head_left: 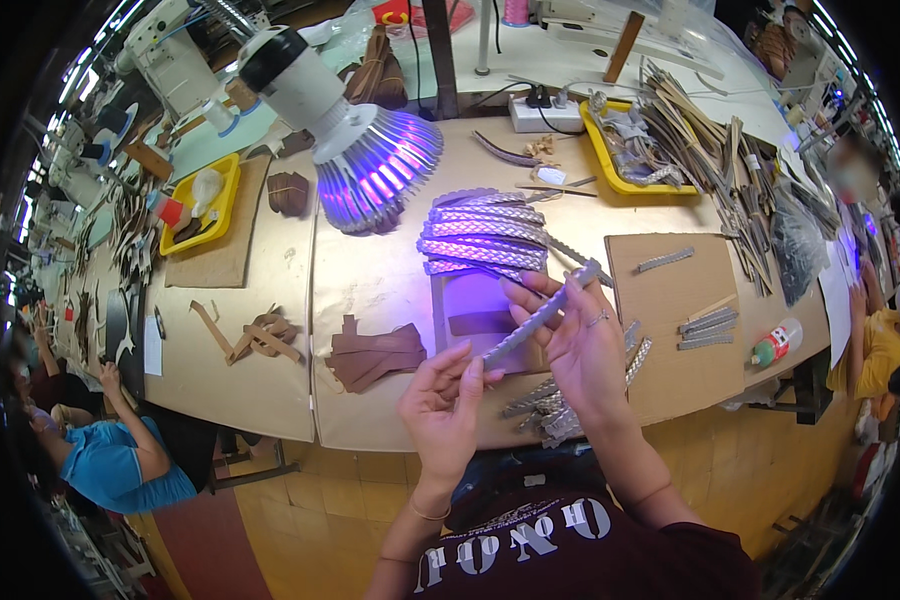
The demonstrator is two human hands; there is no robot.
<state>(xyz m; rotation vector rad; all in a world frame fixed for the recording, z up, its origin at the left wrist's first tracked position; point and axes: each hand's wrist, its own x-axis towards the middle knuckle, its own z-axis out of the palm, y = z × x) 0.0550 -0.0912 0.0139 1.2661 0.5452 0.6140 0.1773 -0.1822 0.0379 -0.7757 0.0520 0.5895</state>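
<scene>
A narrow grey braided strap (532, 328) is stretched at a slant between my hands, above the table's front edge. My left hand (444, 408) pinches its lower end between thumb and fingertips. My right hand (582, 345) grips the upper end, fingers bent around it. Just beyond lies a bundle of silvery braided straps (485, 235), lit violet by the lamp (375, 165). More braided straps (560, 412) lie in a loose pile under my right wrist. Flat brown strips (375, 355) are fanned out left of my left hand.
On the right, a cardboard sheet (670, 385) carries several short grey straps (708, 328); a bottle (775, 343) lies beside it. Yellow trays (630, 188) stand at both sides. The lamp hangs low over the table. A person in a blue shirt (125, 463) sits at left.
</scene>
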